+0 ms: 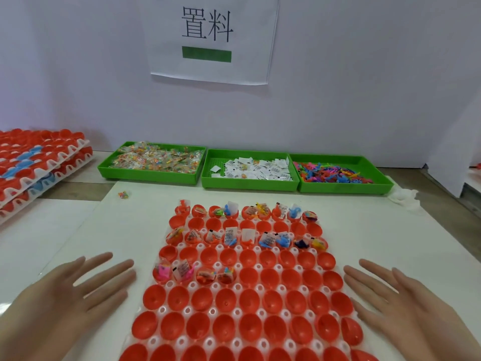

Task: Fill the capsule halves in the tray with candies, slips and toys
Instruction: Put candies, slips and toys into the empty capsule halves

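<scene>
I see few far rows full; most capsule halves (250, 298) empty. My left hand (70, 295), right hand (406, 306) flat, empty.

The wood-look table (78, 179) carries a white board (125, 230). On the board lie the white tray (192, 285) of red capsule halves (272, 299) and 1 stray candy packet (123, 195). Along the back wall stand 3 green containers, side by side: candy bin (148, 177), slip bin (250, 184), toy bin (343, 188). Stacked capsule trays (39, 165) sit at the left.
</scene>
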The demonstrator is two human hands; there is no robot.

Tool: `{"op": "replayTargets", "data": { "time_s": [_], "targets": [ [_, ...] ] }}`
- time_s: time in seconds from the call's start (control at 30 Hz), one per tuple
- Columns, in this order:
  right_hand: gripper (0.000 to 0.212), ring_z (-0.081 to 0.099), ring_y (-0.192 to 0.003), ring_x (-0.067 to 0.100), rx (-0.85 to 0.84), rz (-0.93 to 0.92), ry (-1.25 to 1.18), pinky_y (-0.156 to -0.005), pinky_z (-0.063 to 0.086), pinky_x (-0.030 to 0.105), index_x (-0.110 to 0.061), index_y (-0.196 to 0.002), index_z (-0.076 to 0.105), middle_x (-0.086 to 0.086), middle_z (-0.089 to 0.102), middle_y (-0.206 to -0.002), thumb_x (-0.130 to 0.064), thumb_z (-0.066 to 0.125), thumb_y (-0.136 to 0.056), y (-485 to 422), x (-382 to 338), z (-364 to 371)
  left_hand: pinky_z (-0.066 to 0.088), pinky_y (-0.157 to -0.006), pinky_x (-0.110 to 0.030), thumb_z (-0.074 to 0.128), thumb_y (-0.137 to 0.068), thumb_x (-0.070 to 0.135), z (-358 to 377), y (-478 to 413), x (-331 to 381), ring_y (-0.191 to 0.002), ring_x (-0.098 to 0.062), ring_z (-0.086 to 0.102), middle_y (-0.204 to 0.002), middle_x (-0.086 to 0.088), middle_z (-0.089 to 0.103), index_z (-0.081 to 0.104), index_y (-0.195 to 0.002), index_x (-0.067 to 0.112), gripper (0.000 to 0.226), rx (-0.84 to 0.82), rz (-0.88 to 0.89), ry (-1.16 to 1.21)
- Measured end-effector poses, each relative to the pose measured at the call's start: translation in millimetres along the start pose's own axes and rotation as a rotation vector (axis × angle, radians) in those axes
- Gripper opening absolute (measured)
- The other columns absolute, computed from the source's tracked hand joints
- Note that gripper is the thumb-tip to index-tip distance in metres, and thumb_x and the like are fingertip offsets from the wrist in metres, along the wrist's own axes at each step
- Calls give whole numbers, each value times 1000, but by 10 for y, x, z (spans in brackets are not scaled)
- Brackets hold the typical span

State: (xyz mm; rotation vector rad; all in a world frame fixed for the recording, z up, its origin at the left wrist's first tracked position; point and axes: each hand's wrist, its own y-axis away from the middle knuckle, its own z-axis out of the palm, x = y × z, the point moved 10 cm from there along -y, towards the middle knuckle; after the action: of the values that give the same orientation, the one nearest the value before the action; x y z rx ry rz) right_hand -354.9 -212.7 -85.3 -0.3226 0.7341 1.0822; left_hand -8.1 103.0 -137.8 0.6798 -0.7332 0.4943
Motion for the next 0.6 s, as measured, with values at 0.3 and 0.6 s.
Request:
{"op": "replayTargets", "data": {
  "time_s": [0.3,0.6],
  "targets": [
    [43,-27,-136,26,-95,45,33,-99,-45,39,-7,-135,-14,14,-32,-136,-34,-1,-105,11,-8,175,-20,-119,-52,2,-105,48,727,198,-365,-155,-32,-5,-156,-7,-18,-9,-142,-3,64,-552,-49,40],
    [59,68,-111,37,332,-41,120,-93,48,51,-6,-134,58,26,66,-125,-32,60,-82,-452,-229,-111,53,-88,-68,91,-57,38,817,-140,-81,-118,-44,64,-134,-22,63,62,-132,11,85,-156,-49,26]
  ]
}}
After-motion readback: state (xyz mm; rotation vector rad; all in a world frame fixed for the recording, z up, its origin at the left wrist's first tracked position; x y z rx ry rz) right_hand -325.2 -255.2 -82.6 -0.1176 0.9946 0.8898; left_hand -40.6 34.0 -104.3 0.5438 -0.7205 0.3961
